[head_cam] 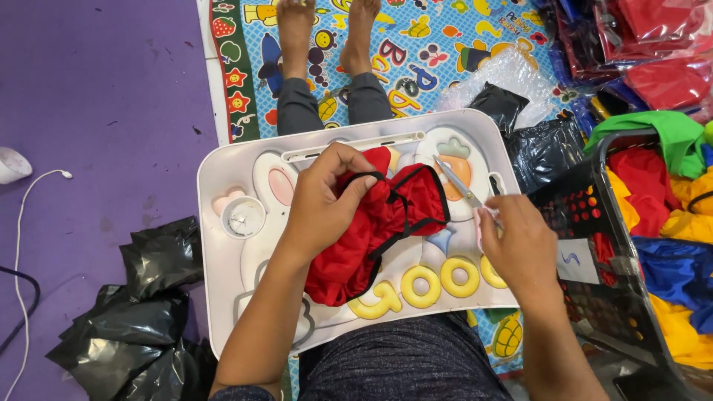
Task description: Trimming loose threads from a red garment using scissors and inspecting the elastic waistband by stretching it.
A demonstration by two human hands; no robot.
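Your left hand (327,197) pinches the red black-trimmed garment (371,230) at the lap tray's (223,163) centre, your right hand (520,245) at three o'clock grips small scissors (459,182) aimed at it, trimming seemingly underway, basket (587,193) garments untouched.

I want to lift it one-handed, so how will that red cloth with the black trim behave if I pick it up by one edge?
Probably floppy: the red cloth lies bunched in soft folds under the left hand. It likely drapes and unfolds rather than holding shape. It looks thin, so probably light. The black trim might snag the scissors in the right hand.
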